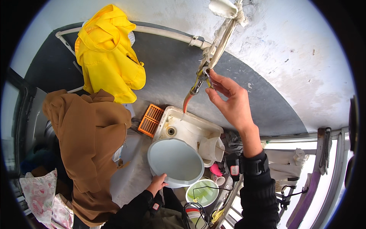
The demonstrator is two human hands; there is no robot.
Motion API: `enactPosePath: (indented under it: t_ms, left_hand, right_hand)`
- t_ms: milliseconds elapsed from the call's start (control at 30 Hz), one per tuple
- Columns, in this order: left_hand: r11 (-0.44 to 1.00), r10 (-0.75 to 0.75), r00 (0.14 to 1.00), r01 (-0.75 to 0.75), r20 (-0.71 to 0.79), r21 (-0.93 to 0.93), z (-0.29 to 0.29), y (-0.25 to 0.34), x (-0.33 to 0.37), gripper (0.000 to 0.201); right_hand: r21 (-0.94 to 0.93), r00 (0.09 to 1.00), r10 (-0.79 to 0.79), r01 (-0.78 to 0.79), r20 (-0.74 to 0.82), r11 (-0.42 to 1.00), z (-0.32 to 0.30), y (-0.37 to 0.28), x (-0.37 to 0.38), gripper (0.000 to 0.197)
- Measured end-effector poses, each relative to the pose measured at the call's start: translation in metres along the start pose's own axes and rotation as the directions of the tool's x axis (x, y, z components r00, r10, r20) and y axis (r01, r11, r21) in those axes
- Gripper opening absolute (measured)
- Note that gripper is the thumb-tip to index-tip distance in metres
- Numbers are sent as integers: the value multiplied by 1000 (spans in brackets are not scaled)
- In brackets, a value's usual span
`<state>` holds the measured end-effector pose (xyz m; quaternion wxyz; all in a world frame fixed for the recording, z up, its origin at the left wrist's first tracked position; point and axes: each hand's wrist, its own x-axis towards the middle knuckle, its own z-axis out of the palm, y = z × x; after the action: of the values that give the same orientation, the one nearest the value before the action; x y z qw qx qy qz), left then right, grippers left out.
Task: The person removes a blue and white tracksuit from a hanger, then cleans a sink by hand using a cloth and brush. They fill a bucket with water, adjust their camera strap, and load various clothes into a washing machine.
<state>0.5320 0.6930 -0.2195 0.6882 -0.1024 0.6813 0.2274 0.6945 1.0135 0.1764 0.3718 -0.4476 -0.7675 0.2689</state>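
Observation:
My left hand (pixel 157 184) grips the near rim of a round grey-blue plastic basin (pixel 175 160). Nothing shows inside the basin, which is held in front of a white sink (pixel 204 124). Raised above the sink, my right hand (pixel 233 100) has thumb and index finger at the handle of a wall tap (pixel 204 73); its other fingers are curled. From the tap's outlet a short orange hose (pixel 187 102) points down toward the sink. Whether water runs from it, I cannot tell.
An orange slatted basket (pixel 151 120) stands left of the sink. A yellow garment (pixel 108 57) and a brown garment (pixel 89 141) hang at the left. Right of my left hand are a green-tinted bucket (pixel 202 192) and a pink item (pixel 215 169). A white pitcher-like container (pixel 211 149) sits in the sink.

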Motion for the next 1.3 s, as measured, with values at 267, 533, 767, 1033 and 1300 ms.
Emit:
enactPosePath:
  t_ms: [267,533,767,1033,1300]
  left_hand:
    - [1000,30,999,-30,43,-2,40,37,68,47]
    - [995,92,992,-94,84,20,61,79,160,33]
    - [990,101,992,-108,78,92,67,89,210,34]
    - [990,120,992,-117,27,-80,75,76,216,39]
    - [573,610,791,-487,54,659,-3,15,248,21]
  right_hand:
    - [-20,995,-99,99,-33,995,5,10,3,41]
    - [-64,982,-168,174,83,983,-2,20,-2,45]
    - [-113,962,-273,269,-28,957,-2,42,-1,39]
    - [-275,943,-330,306,-46,912,-7,51,-2,39]
    - [-5,963,-271,271,1,963,3,39,-1,36]
